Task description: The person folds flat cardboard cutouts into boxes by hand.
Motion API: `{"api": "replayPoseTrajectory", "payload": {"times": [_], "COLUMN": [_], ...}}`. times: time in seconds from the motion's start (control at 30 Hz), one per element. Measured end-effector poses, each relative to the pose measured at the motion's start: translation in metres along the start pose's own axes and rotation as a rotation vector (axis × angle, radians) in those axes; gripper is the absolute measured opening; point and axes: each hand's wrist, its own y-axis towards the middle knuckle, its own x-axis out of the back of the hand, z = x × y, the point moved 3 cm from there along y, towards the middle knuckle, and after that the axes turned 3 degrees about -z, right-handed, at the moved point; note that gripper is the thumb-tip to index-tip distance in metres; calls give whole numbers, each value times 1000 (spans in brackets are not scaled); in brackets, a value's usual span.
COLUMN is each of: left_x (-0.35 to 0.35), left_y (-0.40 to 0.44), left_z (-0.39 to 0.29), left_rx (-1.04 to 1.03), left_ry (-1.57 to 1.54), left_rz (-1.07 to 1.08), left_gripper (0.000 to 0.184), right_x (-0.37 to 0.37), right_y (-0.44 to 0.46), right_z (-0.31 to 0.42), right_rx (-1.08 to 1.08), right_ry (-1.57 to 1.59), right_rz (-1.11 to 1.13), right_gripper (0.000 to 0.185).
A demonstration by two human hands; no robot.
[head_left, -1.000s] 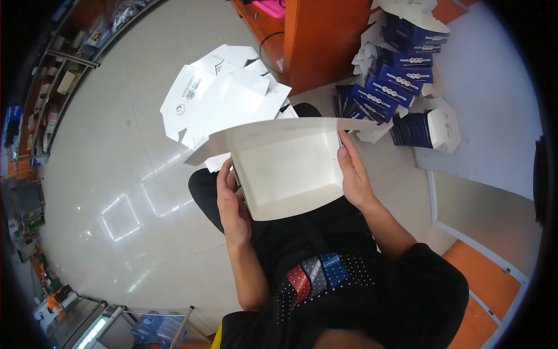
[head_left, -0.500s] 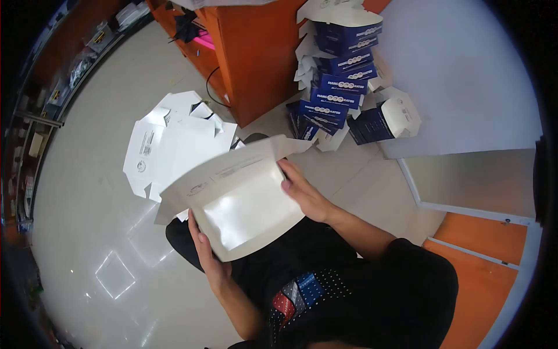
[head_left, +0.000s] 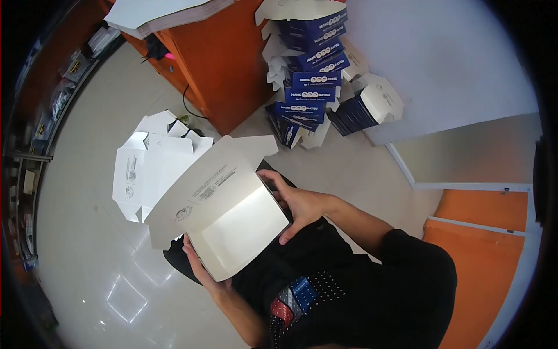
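Note:
An open white carton box (head_left: 235, 232) with its printed lid raised is held over my lap, its inside facing up. My left hand (head_left: 203, 270) grips the box at its lower left side, with part of the fingers hidden beneath. At the right side my right hand (head_left: 299, 203) holds the wall, fingers around the edge and the thumb near the front corner. Behind and left of the box lie flat white carton sheets (head_left: 136, 168), low beside my knee.
A tall stack of blue-and-white boxes (head_left: 314, 81) stands beside an orange cabinet (head_left: 215, 58). More nested boxes (head_left: 354, 113) lean to its right against the wall. White sheets (head_left: 163, 14) rest on the cabinet top. Shelves (head_left: 35, 151) line the left side.
The view has swung to the right. The box, still in both my hands, has tilted, and its lid now shows its printed inner face. My right hand has shifted its hold along the box's side.

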Motion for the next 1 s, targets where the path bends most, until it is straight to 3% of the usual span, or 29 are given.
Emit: {"api": "replayPoseTrajectory", "payload": {"times": [0.2, 0.33, 0.37, 0.47, 0.6, 0.73, 0.93, 1.0], "left_x": [0, -12, -14, -23, -22, -15, -26, -17], "left_y": [4, 13, 17, 22, 25, 27, 33, 43], "left_z": [12, 27, 30, 34, 44, 61, 39, 26], "left_rx": [79, 95, 96, 56, -28, 19, -205, -564], "left_ry": [86, 148, 181, 203, 270, 474, 686, 965], "left_rz": [-108, -24, 21, 39, -37, 133, 127, -5], "left_gripper": [55, 55, 56, 48, 42, 53, 46, 34], "right_x": [8, 29, 35, 41, 37, 42, 67, 80], "right_y": [-13, -33, -39, -57, -54, -49, -78, -102], "right_z": [-1, -4, -4, -6, -28, -62, -121, -153], "right_rx": [-13, -135, -83, -130, -283, -312, -101, -70], "right_ry": [-1, 55, -7, 245, 537, 702, 1000, 1076], "right_rz": [-38, -28, -38, -132, -401, -579, -921, -1073], "right_gripper": [142, 144, 143, 127, 91, 65, 54, 49]}}
